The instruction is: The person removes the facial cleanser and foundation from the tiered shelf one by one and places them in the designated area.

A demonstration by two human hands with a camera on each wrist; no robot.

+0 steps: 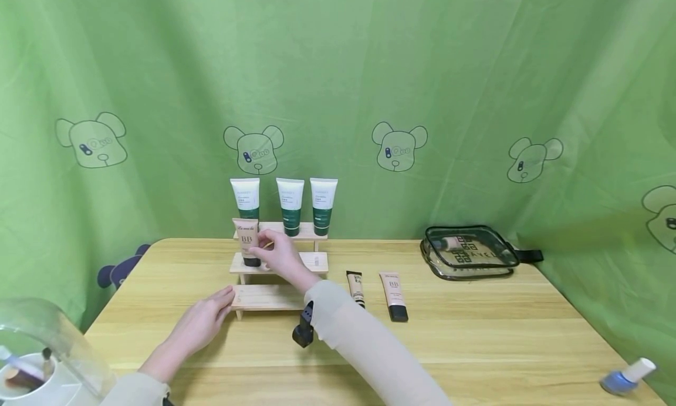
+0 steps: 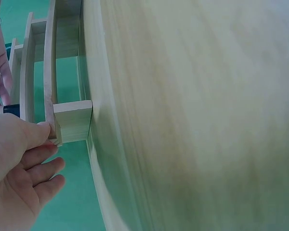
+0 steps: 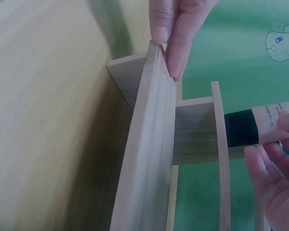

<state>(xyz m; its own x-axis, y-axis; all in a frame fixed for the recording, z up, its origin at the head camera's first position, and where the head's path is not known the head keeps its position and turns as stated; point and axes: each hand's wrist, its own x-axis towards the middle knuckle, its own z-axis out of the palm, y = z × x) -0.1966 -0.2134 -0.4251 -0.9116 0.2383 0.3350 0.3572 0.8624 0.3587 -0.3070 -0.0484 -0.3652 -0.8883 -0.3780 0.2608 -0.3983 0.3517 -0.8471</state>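
Observation:
My right hand (image 1: 284, 256) pinches a pink BB cream tube (image 1: 246, 234) by its side. The tube is upright, its black cap (image 3: 241, 128) down against the left end of the middle step. At the left end of the lowest step, my left hand (image 1: 203, 319) grips the wooden three-step stand (image 1: 269, 298) between thumb and fingers. Three white-and-green tubes, including a middle one (image 1: 290, 203), stand on the top step; the leftmost is partly hidden behind the BB cream tube.
Right of the stand lie a small beige tube (image 1: 356, 288) and a second BB cream tube (image 1: 393, 294). A clear black-edged pouch (image 1: 470, 252) lies at the back right, a blue nail polish bottle (image 1: 623, 379) front right. A clear-domed brush holder (image 1: 47, 359) stands front left.

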